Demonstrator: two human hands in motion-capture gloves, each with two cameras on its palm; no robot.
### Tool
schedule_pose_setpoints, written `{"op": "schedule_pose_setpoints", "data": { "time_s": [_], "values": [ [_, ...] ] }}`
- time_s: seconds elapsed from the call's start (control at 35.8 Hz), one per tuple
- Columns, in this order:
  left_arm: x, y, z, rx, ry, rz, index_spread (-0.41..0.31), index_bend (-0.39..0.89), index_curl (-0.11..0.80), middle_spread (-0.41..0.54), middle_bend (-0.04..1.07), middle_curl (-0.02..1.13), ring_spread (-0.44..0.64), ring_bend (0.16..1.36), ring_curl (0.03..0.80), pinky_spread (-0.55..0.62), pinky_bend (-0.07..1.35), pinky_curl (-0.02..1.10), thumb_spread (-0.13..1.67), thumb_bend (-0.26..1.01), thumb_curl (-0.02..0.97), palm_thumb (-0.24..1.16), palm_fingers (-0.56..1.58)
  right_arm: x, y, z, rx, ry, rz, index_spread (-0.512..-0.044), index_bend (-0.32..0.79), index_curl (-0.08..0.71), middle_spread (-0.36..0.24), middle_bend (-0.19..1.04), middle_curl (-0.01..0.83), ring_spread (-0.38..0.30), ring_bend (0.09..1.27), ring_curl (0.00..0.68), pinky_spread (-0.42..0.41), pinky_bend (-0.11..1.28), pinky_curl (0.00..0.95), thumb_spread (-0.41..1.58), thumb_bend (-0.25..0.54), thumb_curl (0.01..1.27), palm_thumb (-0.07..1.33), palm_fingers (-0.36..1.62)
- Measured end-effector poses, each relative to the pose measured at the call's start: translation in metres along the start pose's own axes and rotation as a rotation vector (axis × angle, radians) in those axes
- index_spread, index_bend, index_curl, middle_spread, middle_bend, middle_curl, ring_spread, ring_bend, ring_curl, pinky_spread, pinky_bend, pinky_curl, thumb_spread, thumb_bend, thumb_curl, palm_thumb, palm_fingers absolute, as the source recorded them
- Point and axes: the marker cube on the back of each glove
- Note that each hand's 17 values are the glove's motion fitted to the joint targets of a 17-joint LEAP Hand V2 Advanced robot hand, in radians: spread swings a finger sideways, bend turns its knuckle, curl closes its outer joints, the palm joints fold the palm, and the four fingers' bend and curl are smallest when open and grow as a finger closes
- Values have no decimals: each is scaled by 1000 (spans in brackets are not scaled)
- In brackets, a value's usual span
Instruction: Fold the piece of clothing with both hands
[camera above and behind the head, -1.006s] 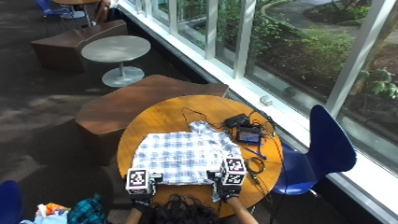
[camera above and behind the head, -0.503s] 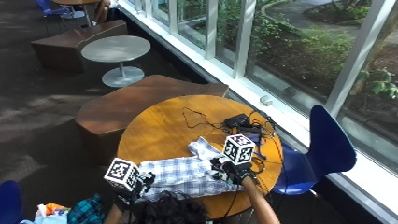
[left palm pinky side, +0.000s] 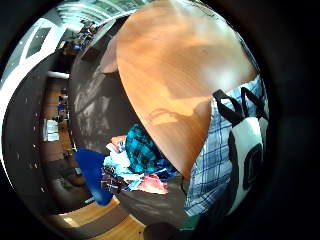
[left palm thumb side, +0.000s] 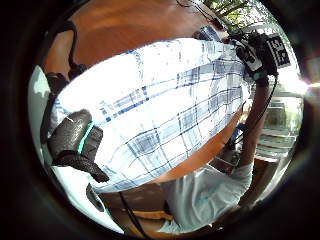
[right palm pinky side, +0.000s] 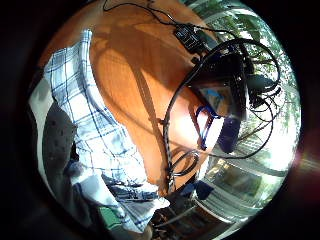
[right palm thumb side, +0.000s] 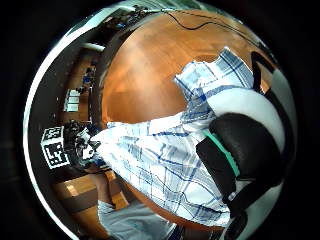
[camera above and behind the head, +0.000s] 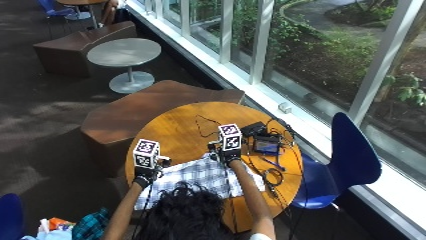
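Note:
A blue-and-white plaid shirt (camera above and behind the head: 200, 176) lies on the round wooden table (camera above and behind the head: 176, 125), bunched towards the near edge in front of me. My left hand (camera above and behind the head: 145, 174) pinches the shirt's left end, its thumb (left palm thumb side: 75, 142) curled over the cloth (left palm thumb side: 165, 105). Further over the table, my right hand (camera above and behind the head: 229, 154) holds the other end raised, thumb (right palm thumb side: 235, 160) pressed on the fabric (right palm thumb side: 155, 160). Between the two hands the cloth hangs stretched. Each thumb side palm view shows the other hand, the right hand (left palm thumb side: 255, 55) and the left hand (right palm thumb side: 75, 145), gripping the far end.
A dark device with tangled cables (camera above and behind the head: 266, 145) sits on the table's right side, close to the right hand. A blue chair (camera above and behind the head: 353, 155) stands to the right, a brown bench (camera above and behind the head: 153, 107) behind. A pile of clothes (camera above and behind the head: 86, 225) lies at the lower left.
The shirt lay spread flat with both hands at its near edge. Both hands have lifted that edge and carried it away from me, the right hand further, so the shirt is now gathered and raised.

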Motion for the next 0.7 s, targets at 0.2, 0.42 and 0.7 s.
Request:
{"op": "schedule_pose_setpoints", "data": {
  "time_s": [0.2,0.42,0.7],
  "values": [
    [0,-18,23,15,26,-13,-345,236,433,-383,826,620,-379,1058,557,-390,778,521,1251,24,298,610,1359,-9,2,3,98,23,-25,-277,432,434,-197,859,641,-198,980,577,-240,786,520,1319,-8,275,641,1418],
    [3,-20,22,-3,7,-42,-346,255,467,-381,852,634,-373,1076,570,-387,798,541,1257,1,294,621,1334,-3,2,7,127,21,47,-257,524,483,-186,894,674,-191,1008,602,-228,814,544,1330,3,276,682,1384],
    [4,25,-4,211,-179,-145,-239,-7,410,-325,742,603,-341,999,539,-266,654,523,1222,-39,286,580,686,44,64,-2,402,-82,254,-265,357,477,-174,654,589,-175,821,547,-176,675,505,1295,-15,303,706,781]
  ]
}}
